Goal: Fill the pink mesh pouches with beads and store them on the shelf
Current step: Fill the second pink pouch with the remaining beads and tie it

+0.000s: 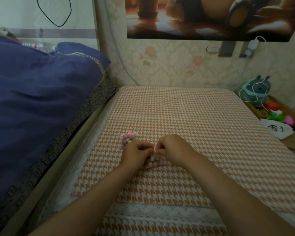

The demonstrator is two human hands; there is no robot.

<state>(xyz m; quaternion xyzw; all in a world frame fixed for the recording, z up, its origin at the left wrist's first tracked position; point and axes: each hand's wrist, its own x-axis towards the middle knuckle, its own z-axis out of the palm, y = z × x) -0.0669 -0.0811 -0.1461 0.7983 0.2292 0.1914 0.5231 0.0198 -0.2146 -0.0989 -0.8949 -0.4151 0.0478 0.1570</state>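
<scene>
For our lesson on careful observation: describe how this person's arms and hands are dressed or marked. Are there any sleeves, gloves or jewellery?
The left forearm and right forearm are bare down to the picture's lower edge, and no sleeve shows. The left hand and right hand wear no gloves. No watch, bracelet or marking is visible. The fingers show too small to rule out a thin ring.

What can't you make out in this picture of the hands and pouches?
Head view only.
Mouth of the near pouch: covered by the left hand and right hand gripping it.
Near end of the far pouch: behind the left hand.
The shelf: out of view.
The wall picture: cut off by the top edge.
</scene>
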